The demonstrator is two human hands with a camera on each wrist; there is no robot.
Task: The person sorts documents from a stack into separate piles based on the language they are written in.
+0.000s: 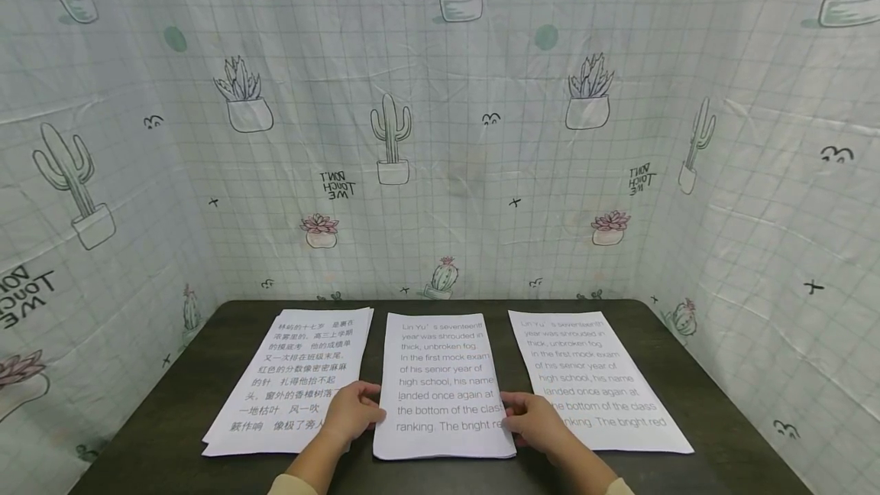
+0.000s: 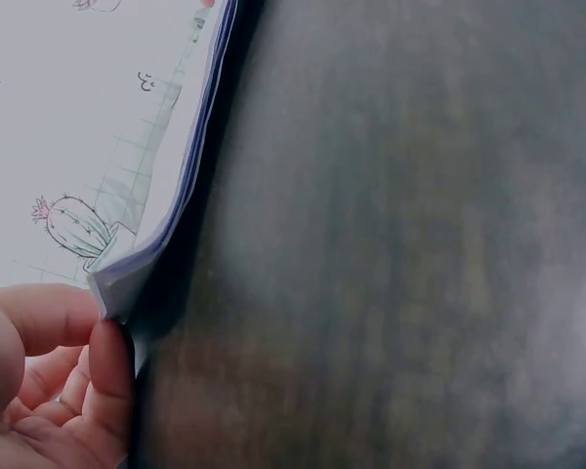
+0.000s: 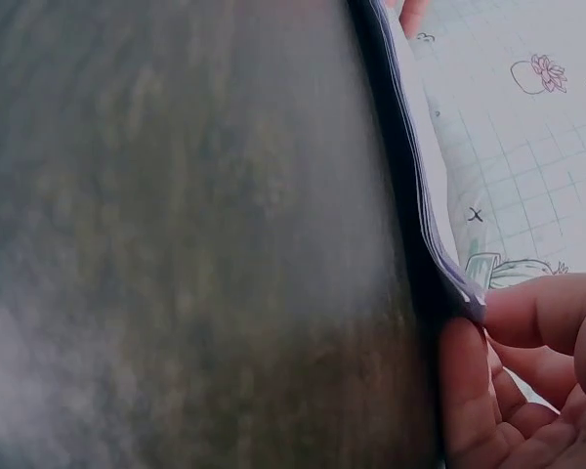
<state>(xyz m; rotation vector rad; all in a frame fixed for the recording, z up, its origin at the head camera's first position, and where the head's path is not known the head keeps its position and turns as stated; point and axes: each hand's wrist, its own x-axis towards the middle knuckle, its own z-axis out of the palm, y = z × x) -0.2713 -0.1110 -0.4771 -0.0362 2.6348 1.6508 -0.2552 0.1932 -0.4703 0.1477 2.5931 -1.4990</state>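
A stack of paper (image 1: 447,373) printed with large English text lies in the middle of the dark table. My left hand (image 1: 352,409) pinches its left edge between thumb and fingers. On the opposite side, my right hand (image 1: 536,420) pinches the right edge the same way. The left wrist view shows the layered sheets (image 2: 181,186) bending up at the edge where the thumb and finger meet. In the right wrist view, the paper edge (image 3: 428,186) likewise curves up into the pinch. Fingertips under the stack are hidden in the head view.
To the left lies a slightly fanned stack of Chinese-printed paper (image 1: 296,373), partly behind my left hand. Another English-printed paper stack (image 1: 598,380) lies slanted to the right, its near left part behind my right hand. Cactus-patterned cloth (image 1: 467,136) encloses the dark table (image 1: 172,403) at the back and sides.
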